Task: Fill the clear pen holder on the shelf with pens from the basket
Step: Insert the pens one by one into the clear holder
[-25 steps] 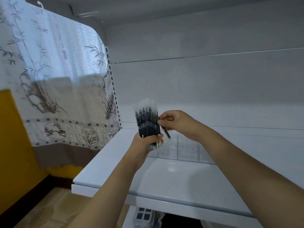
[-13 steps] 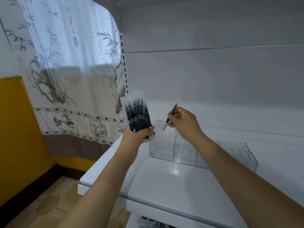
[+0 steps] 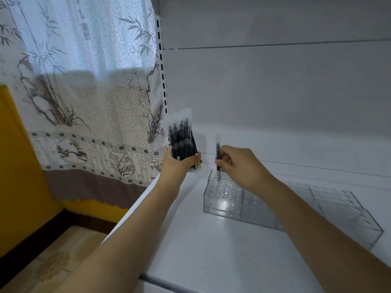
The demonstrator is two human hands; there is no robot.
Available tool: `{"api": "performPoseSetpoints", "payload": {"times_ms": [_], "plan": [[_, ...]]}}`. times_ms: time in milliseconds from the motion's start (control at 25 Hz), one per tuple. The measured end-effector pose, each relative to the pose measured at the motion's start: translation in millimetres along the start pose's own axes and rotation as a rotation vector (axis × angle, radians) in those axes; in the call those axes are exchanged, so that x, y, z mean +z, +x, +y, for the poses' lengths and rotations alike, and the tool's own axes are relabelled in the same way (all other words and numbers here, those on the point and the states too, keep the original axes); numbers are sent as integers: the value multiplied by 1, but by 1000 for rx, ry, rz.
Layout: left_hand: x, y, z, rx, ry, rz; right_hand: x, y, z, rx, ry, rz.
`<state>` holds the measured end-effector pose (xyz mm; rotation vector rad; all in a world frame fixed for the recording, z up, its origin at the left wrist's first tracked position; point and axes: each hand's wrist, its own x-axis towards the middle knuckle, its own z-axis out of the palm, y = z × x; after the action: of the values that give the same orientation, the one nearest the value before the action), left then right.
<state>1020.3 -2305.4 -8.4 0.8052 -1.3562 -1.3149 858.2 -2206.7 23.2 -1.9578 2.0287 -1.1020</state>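
Observation:
My left hand [image 3: 179, 166] grips a bundle of black pens [image 3: 182, 140] in clear wrappers, held upright above the shelf's left end. My right hand [image 3: 239, 163] pinches a single black pen [image 3: 218, 159] held vertical, its lower tip at the top back-left corner of the clear pen holder [image 3: 222, 199]. The holder is a long transparent box with a grid of holes, lying on the white shelf [image 3: 201, 250]. My right forearm hides its middle part. The basket is out of view.
A white back panel [image 3: 275, 92] rises behind the shelf, with a slotted upright [image 3: 163, 81] at its left edge. A patterned curtain [image 3: 84, 102] hangs to the left over a yellow wall [image 3: 19, 166]. Tiled floor lies below left.
My right hand has turned the single pen upright and lowered it to the holder's back-left corner. The left hand keeps the bundle. The view has shifted left and closer.

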Motion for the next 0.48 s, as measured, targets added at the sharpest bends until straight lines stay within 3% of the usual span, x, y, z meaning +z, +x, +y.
{"api": "performPoseSetpoints", "payload": {"times_ms": [160, 480], "plan": [[2, 7, -14, -27, -46, -38, 2, 1, -1, -6, -131, 50], [-4, -5, -6, -59, -190, -73, 7, -8, -1, 103, -97, 102]]}}
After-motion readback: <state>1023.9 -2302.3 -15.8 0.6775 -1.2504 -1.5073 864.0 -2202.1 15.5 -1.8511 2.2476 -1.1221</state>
